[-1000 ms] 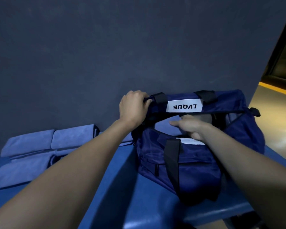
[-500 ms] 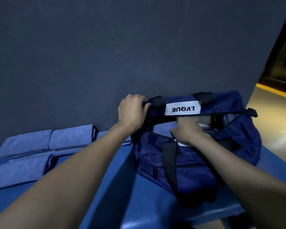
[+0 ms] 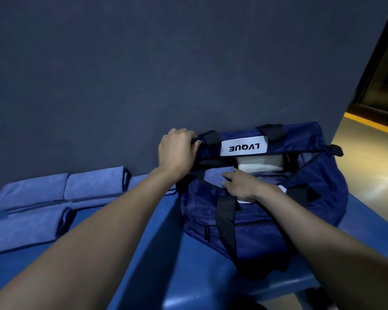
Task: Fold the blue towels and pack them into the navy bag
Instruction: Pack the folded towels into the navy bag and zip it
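- Right hand (image 3: 244, 186), flat at the navy bag (image 3: 267, 209) mouth a second ago, now pokes a folded towel (image 3: 215, 174) inside.
- Left hand (image 3: 177, 151) still grips the bag's far rim.
- Left of the bag, folded towels (image 3: 31, 211) await packing.

There is one camera, on the person's head. It looks forward and down, close over the blue counter (image 3: 143, 253), with the wall (image 3: 166, 74) at twelve o'clock.

Folded towels (image 3: 29, 193) lie left of bag (image 3: 267, 222).
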